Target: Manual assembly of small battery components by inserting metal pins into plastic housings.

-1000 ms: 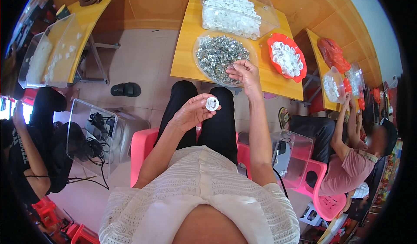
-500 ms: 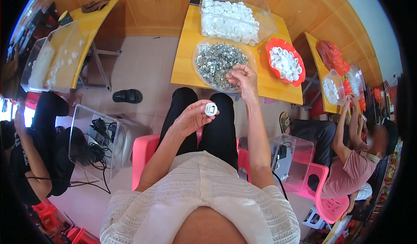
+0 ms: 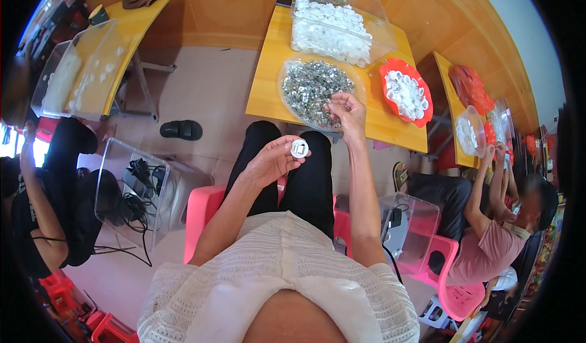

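My left hand point(image 3: 273, 162), above my lap, pinches a small round white plastic part point(image 3: 300, 149) between thumb and fingers. Dark slots show on the part's upward face. My right hand point(image 3: 348, 115) is over the near right side of a wide clear bowl point(image 3: 282, 91) heaped with small shiny metal pieces point(image 3: 314, 86). Its thumb and fingertips are drawn together, and what lies between them is too small to make out.
Behind the bowl a clear plastic bin point(image 3: 381, 28) holds many white parts. A red scalloped dish point(image 3: 427, 114) of white parts stands to the right on the yellow table point(image 3: 264, 92). Co-workers sit left and right; clear boxes with cables point(image 3: 135, 187) flank my pink chair point(image 3: 201, 211).
The view has shifted slightly, so the table sits a little farther right. My left hand keeps the white part above my lap; my right hand stays at the bowl with fingers pinched.
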The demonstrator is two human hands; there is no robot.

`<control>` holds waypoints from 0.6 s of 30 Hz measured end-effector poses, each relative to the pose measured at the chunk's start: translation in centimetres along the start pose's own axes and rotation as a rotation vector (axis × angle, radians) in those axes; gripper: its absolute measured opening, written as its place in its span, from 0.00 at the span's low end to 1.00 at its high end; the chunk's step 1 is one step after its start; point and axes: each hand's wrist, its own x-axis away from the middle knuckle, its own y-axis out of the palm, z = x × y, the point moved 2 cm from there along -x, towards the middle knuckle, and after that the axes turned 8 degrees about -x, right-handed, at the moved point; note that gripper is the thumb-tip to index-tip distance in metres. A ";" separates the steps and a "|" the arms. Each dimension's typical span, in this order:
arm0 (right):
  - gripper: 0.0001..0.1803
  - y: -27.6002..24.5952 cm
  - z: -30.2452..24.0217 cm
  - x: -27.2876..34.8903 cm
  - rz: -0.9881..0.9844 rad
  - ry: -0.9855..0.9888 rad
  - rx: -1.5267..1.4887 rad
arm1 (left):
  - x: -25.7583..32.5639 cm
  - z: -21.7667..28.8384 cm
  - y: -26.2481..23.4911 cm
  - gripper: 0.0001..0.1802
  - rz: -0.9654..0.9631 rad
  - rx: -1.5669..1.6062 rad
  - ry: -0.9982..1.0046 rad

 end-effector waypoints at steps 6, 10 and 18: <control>0.13 0.8 -0.9 1.2 0.021 -0.114 0.035 | -0.2 1.0 0.3 0.15 0.037 -0.012 0.046; 0.15 2.6 -3.1 4.2 0.021 -0.268 0.115 | -0.6 1.4 0.8 0.14 0.074 -0.043 0.096; 0.16 5.9 -6.3 11.1 -0.067 -0.698 0.510 | -0.6 1.8 2.5 0.11 0.097 -0.118 0.151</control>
